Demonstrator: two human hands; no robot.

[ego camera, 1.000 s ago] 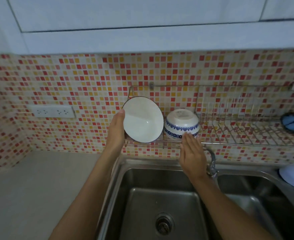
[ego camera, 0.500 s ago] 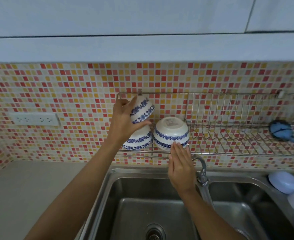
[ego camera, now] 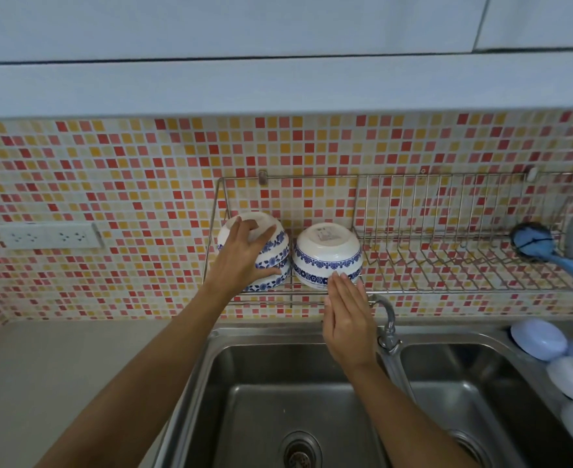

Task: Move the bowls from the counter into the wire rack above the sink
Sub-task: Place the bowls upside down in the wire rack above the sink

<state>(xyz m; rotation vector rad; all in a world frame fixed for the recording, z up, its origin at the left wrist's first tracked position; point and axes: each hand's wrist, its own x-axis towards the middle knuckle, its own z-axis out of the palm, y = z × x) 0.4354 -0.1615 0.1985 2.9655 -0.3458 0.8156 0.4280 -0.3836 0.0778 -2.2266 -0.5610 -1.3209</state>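
A wire rack (ego camera: 413, 285) is mounted on the mosaic-tiled wall above a double stainless sink (ego camera: 278, 400). At the left end of the rack, two blue-and-white patterned bowls are stacked upside down: an upper bowl (ego camera: 273, 239) is nested over a lower bowl (ego camera: 271, 282), of which only the rim band is visible beneath. The upper bowl is gripped by the left hand (ego camera: 241, 261), with the fingers spread over its upturned base and the thumb laid along its lower side. A third bowl (ego camera: 327, 253) of the same pattern is set upside down just to the right, touching or nearly touching the stack. The right hand (ego camera: 347, 315) is held flat with straight fingers closed together; the fingertips (ego camera: 340, 276) are placed at the lower rim of the third bowl, and nothing is grasped by this hand. A tap (ego camera: 388, 319) is located just right of the right hand. A blue dish brush (ego camera: 545, 248) lies at the right end of the rack. Pale blue and white lids (ego camera: 548, 342) are seen at the sink's right edge, and a white socket strip (ego camera: 47, 235) is fixed to the tiles at left.
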